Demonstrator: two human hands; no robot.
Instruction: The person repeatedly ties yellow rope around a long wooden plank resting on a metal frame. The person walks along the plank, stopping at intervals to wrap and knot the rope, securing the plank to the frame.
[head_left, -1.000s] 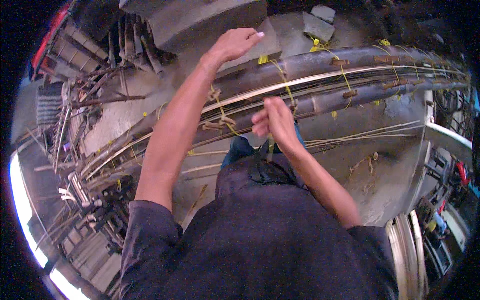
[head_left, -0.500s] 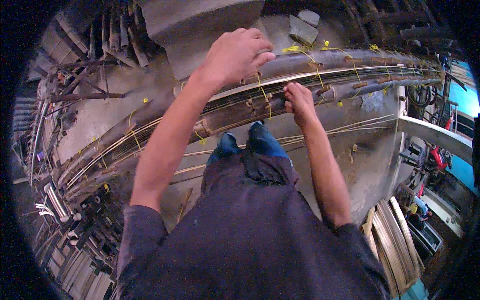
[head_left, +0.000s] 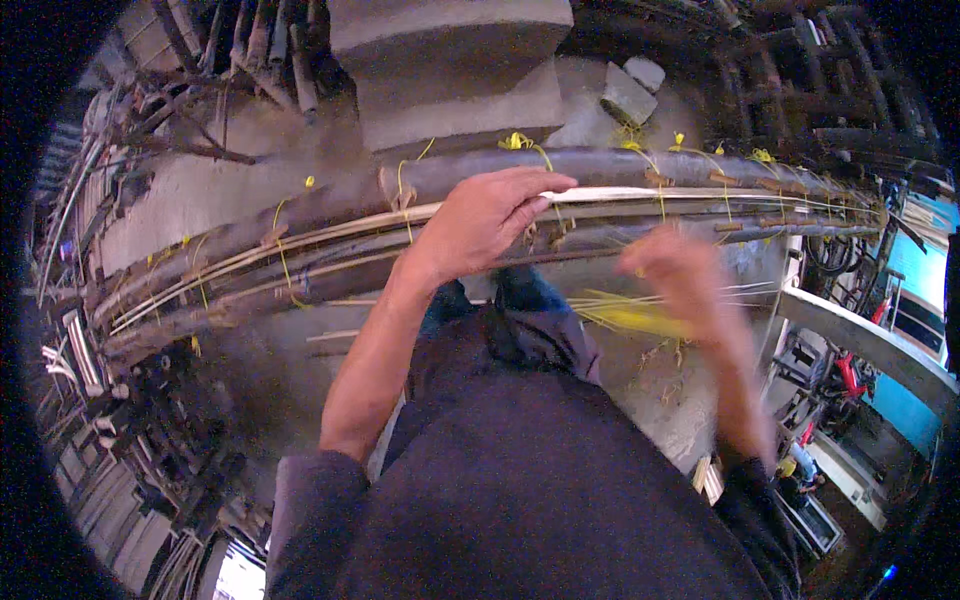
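Note:
Two long dark poles, bamboo-like, run side by side from left to right in front of me, bound at intervals with yellow twine ties. Pale, thin strips lie lengthwise between them. My left hand is over the strips, fingers stretched along a pale one and thumb beneath, pinching it. To the right, on the near side of the poles, my right hand is blurred by motion, its fingers curled inward. A smeared bunch of yellow strands shows just below it; what the fingers hold is unclear.
Beyond the poles stand a concrete step and loose stone blocks. More thin strips lie low behind my legs. Dark pole stacks lean at the far left. A pale beam crosses at the right.
My left hand has come down from above the poles onto the pale strip. My right hand has moved right and nearer, away from the poles. Yellow strands have appeared beside it.

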